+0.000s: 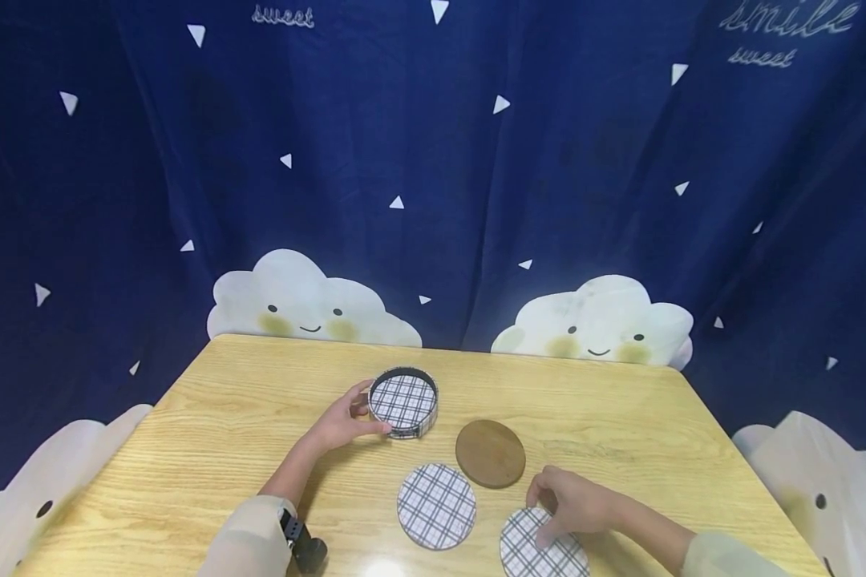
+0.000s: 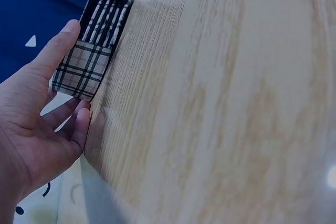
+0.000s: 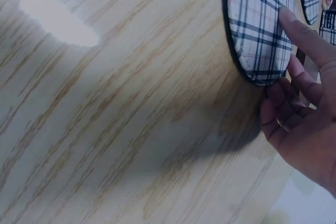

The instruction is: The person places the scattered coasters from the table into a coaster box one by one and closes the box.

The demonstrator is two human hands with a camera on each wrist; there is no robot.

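Note:
A round plaid coaster holder (image 1: 424,423) stands on the table, with a plaid coaster (image 1: 403,401) visible inside its dark rim. My left hand (image 1: 341,421) holds it from the left, thumb at the near side. Through a gap in the holder's wall (image 2: 81,69), several stacked edges show in the left wrist view. At the lower right, my right hand (image 1: 573,503) pinches another plaid coaster (image 1: 534,553), its thumb on the checked face and fingers at the edge. Between the hands lie a third plaid coaster (image 1: 436,506), checked side up, and a plain brown disc (image 1: 490,453).
The light wooden table (image 1: 621,417) carries all of these. Behind it hangs a dark blue curtain (image 1: 440,160) with white triangles and cloud faces. A black strap with a round dark piece (image 1: 305,543) is on the left wrist.

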